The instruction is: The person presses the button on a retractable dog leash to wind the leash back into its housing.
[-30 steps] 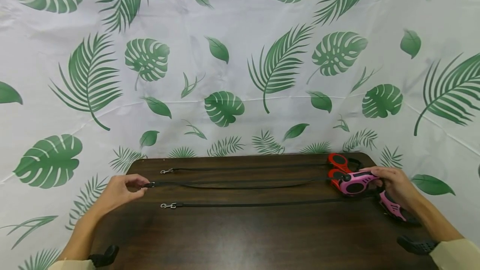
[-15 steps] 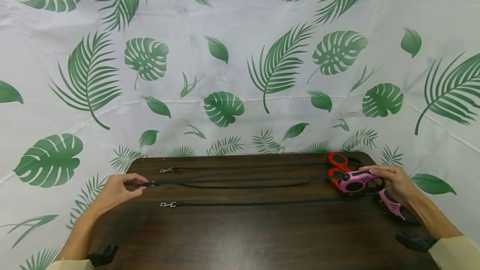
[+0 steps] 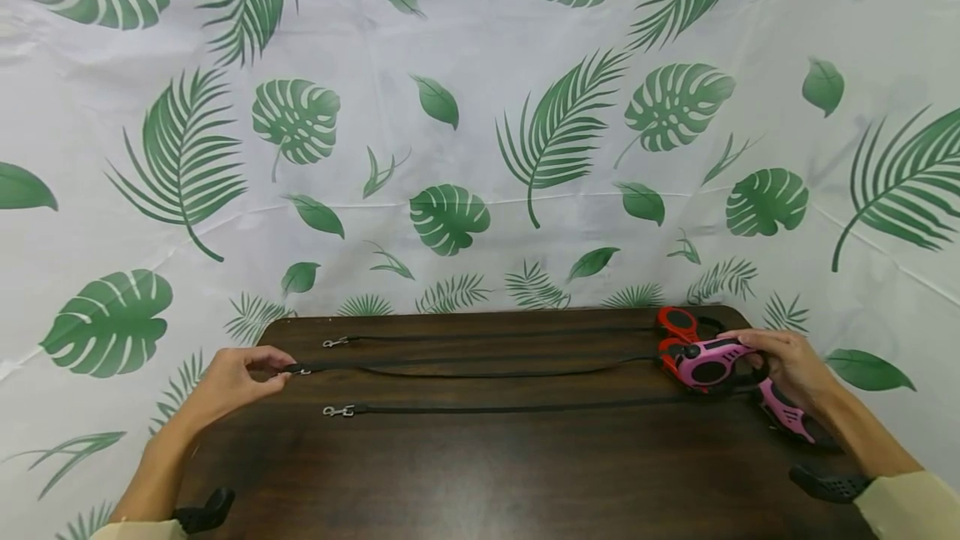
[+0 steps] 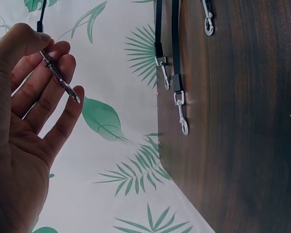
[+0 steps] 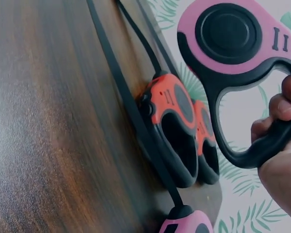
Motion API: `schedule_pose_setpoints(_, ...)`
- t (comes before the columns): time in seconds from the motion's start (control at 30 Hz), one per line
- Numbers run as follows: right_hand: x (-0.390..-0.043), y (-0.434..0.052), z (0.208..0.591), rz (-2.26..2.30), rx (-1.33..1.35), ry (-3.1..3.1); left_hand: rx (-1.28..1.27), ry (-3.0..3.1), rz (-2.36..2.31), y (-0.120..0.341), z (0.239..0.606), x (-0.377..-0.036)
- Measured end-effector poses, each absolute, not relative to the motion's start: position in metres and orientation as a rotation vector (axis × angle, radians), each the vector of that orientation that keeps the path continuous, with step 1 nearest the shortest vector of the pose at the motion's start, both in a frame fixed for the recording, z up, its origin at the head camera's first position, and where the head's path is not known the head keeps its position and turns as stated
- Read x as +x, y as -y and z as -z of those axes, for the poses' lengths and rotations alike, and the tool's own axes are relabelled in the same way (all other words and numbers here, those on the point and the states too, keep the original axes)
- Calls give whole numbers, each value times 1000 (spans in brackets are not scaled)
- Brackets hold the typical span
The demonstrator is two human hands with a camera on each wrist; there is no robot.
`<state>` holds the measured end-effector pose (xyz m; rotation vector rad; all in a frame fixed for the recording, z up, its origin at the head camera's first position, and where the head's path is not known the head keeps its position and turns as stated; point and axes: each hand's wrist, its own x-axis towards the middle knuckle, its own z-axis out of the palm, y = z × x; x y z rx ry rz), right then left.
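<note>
Dark table [image 3: 480,473], left-wrist view reveals pinched clip [image 4: 60,80]

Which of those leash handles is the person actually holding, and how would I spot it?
Look to the right end of the dark wooden table, where the leash handles cluster. The right hand grips the pink handle, lifted above two red ones; another pink one lies nearer on the table.
</note>
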<state>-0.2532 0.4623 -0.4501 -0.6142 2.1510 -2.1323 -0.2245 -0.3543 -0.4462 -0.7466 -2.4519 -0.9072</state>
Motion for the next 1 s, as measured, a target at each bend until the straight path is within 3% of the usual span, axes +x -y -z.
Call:
schedule_pose_setpoints(0.43, -248, -453, 453, 1553, -247, -2738, -768, 2467, 872, 352, 446, -228)
schedule_pose_setpoints(1.0, -249, -434, 454, 1775, -283, -2512, -854, 2431, 923, 332, 449, -227)
